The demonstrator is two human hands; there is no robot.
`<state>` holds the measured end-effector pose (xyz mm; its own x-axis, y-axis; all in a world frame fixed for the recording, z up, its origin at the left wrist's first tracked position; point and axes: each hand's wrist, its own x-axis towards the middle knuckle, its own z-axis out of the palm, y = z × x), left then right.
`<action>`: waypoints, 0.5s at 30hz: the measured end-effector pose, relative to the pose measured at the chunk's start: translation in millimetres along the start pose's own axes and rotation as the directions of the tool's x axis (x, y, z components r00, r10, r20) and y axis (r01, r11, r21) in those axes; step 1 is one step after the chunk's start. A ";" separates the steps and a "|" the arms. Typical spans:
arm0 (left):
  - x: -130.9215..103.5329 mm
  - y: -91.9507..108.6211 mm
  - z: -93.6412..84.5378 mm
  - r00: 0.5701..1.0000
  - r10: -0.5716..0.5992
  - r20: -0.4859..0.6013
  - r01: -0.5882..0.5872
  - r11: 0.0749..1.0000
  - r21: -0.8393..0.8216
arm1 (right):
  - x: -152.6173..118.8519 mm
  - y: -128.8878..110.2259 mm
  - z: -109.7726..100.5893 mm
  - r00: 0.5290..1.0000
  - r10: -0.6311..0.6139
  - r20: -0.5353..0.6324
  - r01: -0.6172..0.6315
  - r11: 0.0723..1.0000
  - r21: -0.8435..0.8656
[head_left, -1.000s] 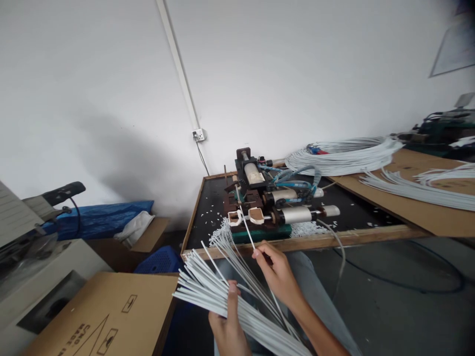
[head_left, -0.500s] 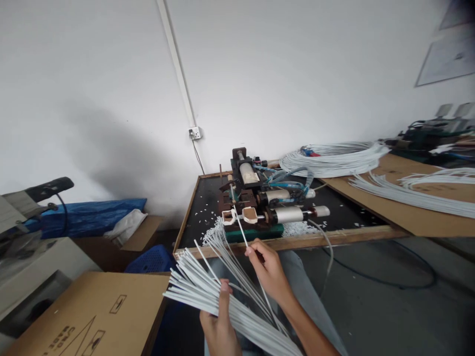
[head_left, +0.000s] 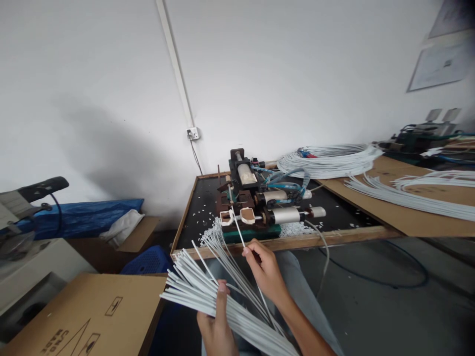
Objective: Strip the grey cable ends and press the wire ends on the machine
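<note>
A wood-edged table [head_left: 345,236] carries a machine [head_left: 269,198]. In front, a bundle of white wires [head_left: 243,316] lies in the grip of the left hand [head_left: 218,329], thumb on top; it is probably light, springy and apt to slide, best held near its ends. The right hand [head_left: 265,272] pinches a single wire [head_left: 238,228] between thumb and finger, its far end at the machine; likely flexible, it suits a hold close to the tip.
</note>
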<state>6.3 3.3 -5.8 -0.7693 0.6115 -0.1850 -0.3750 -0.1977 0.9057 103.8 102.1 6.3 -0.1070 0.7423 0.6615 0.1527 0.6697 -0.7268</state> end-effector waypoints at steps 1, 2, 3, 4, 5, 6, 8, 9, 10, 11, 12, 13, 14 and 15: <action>-0.1 0.0 0.5 1.000 0.001 -0.008 -0.001 1.000 -0.002 | 0.1 0.0 0.0 1.000 0.000 -0.001 0.000 1.000 0.000; -0.1 -0.2 0.8 1.000 -0.001 -0.015 0.001 1.000 -0.003 | 0.3 -0.1 0.1 1.000 -0.001 -0.001 0.001 1.000 -0.001; 0.0 -0.4 0.9 1.000 -0.006 -0.019 0.006 1.000 -0.003 | 0.4 -0.2 0.2 1.000 -0.001 -0.001 0.001 1.000 -0.002; 0.2 -0.7 0.9 1.000 -0.011 -0.019 0.011 1.000 -0.004 | 0.4 -0.4 0.4 1.000 -0.001 -0.001 0.001 1.000 -0.002; 0.4 -1.0 0.7 1.000 -0.015 -0.014 0.015 1.000 -0.006 | 0.4 -0.6 0.6 1.000 -0.001 0.000 0.001 1.000 -0.002; 0.7 -1.2 0.5 1.000 -0.016 -0.007 0.016 1.000 -0.009 | 0.4 -0.7 0.9 1.000 -0.001 0.001 0.001 1.000 -0.002; 1.0 -1.2 0.2 1.000 -0.007 0.006 0.007 1.000 -0.015 | 0.4 -0.3 1.5 1.000 -0.001 0.000 0.001 1.000 0.002; 1.1 -1.0 0.3 1.000 -0.001 0.008 0.001 1.000 -0.016 | 0.5 0.1 1.7 1.000 -0.001 0.000 0.001 1.000 0.004; 0.9 -0.6 0.6 1.000 0.004 0.008 -0.004 1.000 -0.016 | 0.6 0.5 1.9 1.000 -0.003 0.000 0.003 1.000 0.007; 0.7 -0.1 1.0 1.000 0.007 0.007 -0.007 1.000 -0.016 | 0.8 0.9 1.8 1.000 -0.004 0.001 0.004 1.000 0.011; 0.4 0.4 1.5 1.000 0.006 0.005 -0.006 1.000 -0.014 | 1.0 1.0 1.6 1.000 -0.007 0.002 0.007 1.000 0.016; 0.0 0.9 2.1 1.000 0.002 0.001 -0.002 1.000 -0.012 | 1.1 0.5 1.1 1.000 -0.010 0.004 0.010 1.000 0.022; -0.5 1.2 2.5 1.000 -0.005 -0.004 0.005 1.000 -0.011 | 1.0 -0.9 0.3 1.000 -0.014 0.006 0.013 0.999 0.029; -0.9 1.4 2.7 1.000 -0.011 -0.010 0.011 1.000 -0.014 | 0.6 -3.2 -0.7 1.000 -0.019 0.010 0.018 0.999 0.038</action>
<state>7.9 4.5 -3.4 -0.7705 0.6056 -0.1989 -0.3904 -0.2017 0.8983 104.0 100.4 9.2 -0.1198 0.7299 0.6730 0.1132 0.6835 -0.7211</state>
